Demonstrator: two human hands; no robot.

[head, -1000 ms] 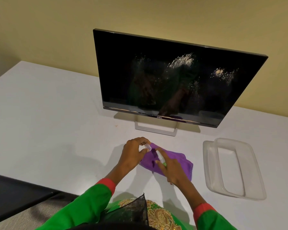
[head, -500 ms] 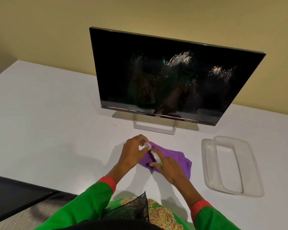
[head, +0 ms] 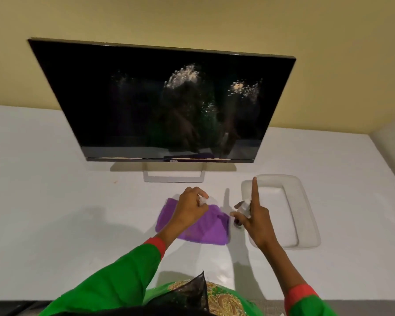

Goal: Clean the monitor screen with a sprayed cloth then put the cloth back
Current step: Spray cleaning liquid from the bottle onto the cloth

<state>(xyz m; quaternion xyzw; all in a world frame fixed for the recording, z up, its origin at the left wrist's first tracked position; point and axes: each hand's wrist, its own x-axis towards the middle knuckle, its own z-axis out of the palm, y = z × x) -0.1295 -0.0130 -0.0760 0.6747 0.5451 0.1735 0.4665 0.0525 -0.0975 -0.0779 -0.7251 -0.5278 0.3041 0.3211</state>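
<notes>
White surface (head: 55, 201) against yellow wall (head: 192, 19); speckled monitor (head: 162, 103) at back. Purple cloth (head: 205, 229) flat, tray (head: 306, 201) beside. Left hand (head: 189, 209) fingers pinch cap (head: 203, 200); right hand (head: 257, 221) grips sprayer (head: 243, 207), index raised.

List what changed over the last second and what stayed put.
The right hand carried the small spray bottle off the purple cloth to the right, beside the clear tray, index finger now raised. The left hand kept the clear cap pinched above the cloth. The camera view swung too. Cloth, tray and smudged monitor stayed in place on the table.
</notes>
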